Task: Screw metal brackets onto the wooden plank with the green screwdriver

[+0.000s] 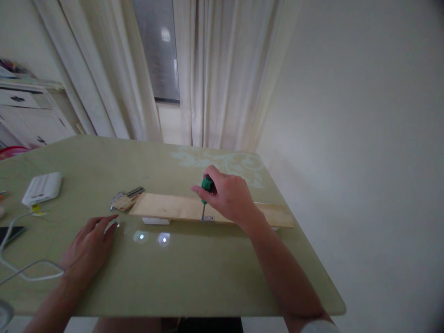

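Observation:
My right hand [231, 192] is wrapped round the green and black handle of a screwdriver [207, 187]. The screwdriver stands nearly upright, its tip at a small metal bracket [207, 218] on the near edge of a long wooden board [173, 206]. Whether the tip sits in a screw is too small to tell. White blocks [156, 221] hold the board up off the table. My left hand [90, 243] rests on the tabletop left of the board, fingers stretched out and apart from it, holding nothing visible.
Metal hinge-like parts [134, 191] and a small wood piece [123, 202] lie at the board's left end. Farther left are a white box-shaped device [43, 187], a white cable [29, 278] and a dark phone-like object [12, 233]. The green table [208, 277] meets a wall on the right.

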Demonstrator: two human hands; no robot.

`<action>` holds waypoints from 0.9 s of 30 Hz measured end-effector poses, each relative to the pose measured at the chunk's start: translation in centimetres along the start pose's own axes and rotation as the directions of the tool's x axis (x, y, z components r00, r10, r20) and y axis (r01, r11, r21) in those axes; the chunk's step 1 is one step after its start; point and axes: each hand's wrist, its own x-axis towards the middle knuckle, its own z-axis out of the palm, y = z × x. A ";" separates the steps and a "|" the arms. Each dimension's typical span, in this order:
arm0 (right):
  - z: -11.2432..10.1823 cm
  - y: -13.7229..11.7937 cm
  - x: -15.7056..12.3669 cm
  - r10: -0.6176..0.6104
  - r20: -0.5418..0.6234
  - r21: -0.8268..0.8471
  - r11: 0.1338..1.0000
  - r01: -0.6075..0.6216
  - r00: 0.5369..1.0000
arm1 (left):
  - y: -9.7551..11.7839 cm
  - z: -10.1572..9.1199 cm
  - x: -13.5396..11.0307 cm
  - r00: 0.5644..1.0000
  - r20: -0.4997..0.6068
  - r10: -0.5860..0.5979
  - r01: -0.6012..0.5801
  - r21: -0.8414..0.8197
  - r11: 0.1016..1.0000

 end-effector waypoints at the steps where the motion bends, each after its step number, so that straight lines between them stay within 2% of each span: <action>1: 0.0 0.0 0.0 -0.003 0.002 0.003 1.000 0.003 1.000 | 0.1 -0.1 -0.1 1.000 0.005 0.002 -0.002 0.001 1.000; 3: 0.0 -0.2 0.0 -0.015 0.007 0.008 1.000 0.015 1.000 | 0.7 -0.2 -0.3 0.999 -0.035 0.021 -0.021 -0.002 1.000; 5: 0.0 -0.3 0.0 -0.030 0.009 0.009 0.999 0.030 0.999 | 1.9 -0.3 -0.5 0.983 -0.163 0.087 -0.093 -0.033 0.995; 7: 0.1 -0.4 -0.1 -0.042 0.004 0.004 0.999 0.042 0.999 | 4.0 -0.5 -0.7 0.939 -0.290 0.187 -0.219 -0.081 0.972; 9: 0.2 -0.5 -0.1 -0.032 -0.001 -0.021 0.999 0.032 0.999 | 6.7 -0.7 -0.4 0.889 -0.326 0.321 -0.379 -0.133 0.916; 11: 0.3 -0.5 0.0 0.001 -0.008 -0.062 0.998 -0.002 1.000 | 9.9 -0.9 0.3 0.826 -0.286 0.486 -0.540 -0.152 0.828; 13: 0.2 -0.4 0.0 0.031 -0.010 -0.086 0.996 -0.032 0.999 | 13.1 -0.9 1.3 0.724 -0.230 0.650 -0.685 -0.133 0.716; 15: -0.1 -0.2 0.0 0.037 0.001 -0.071 0.997 -0.036 0.999 | 15.8 -0.7 2.3 0.646 -0.154 0.748 -0.763 -0.106 0.637; 17: -0.4 -0.1 0.0 0.026 0.022 -0.034 0.999 -0.026 0.999 | 17.7 -0.4 3.0 0.603 -0.091 0.792 -0.797 -0.098 0.596; 19: -0.7 -0.1 -0.1 0.008 0.042 0.005 1.000 -0.008 0.999 | 18.8 0.2 3.4 0.584 -0.034 0.811 -0.809 -0.112 0.577; 21: -0.8 -0.1 -0.2 -0.011 0.060 0.034 0.999 0.009 0.998 | 19.1 0.8 3.4 0.585 -0.005 0.811 -0.804 -0.137 0.579; 27: -0.8 0.0 -0.1 -0.048 0.107 0.054 0.998 0.043 0.993 | 18.7 1.7 3.2 0.585 -0.036 0.810 -0.802 -0.171 0.572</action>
